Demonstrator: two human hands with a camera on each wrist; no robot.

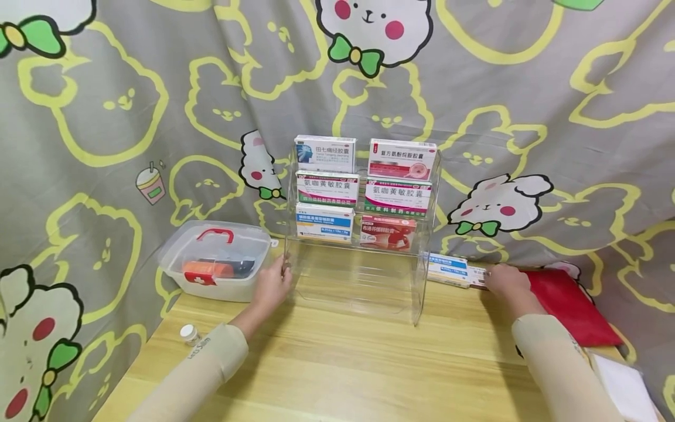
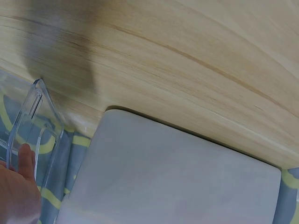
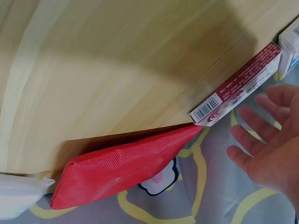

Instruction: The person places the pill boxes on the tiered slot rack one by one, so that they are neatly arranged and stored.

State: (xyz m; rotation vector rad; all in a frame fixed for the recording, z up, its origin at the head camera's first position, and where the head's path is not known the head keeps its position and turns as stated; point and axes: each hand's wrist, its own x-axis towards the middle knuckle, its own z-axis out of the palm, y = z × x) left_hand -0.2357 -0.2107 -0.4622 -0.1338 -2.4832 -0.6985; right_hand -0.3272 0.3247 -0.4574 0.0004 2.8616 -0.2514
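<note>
A clear acrylic display rack [image 1: 358, 278] stands on the table with medicine boxes in pairs on its upper three tiers; its lower part holds none. My left hand [image 1: 273, 282] grips the rack's left side panel, a finger curled at the clear edge in the left wrist view. To the right of the rack, my right hand [image 1: 508, 284] is over a white and dark red medicine box [image 3: 240, 86]. Its fingers are spread beside that box in the right wrist view, with nothing held. A blue and white medicine box [image 1: 447, 271] lies between that box and the rack.
A translucent first-aid case [image 1: 216, 287] with a red handle sits left of the rack. A small white-capped bottle [image 1: 190, 334] is nearer the left sleeve. A red pouch [image 1: 575, 310] and a white packet [image 1: 624, 384] lie at the right. Patterned curtain hangs behind the table.
</note>
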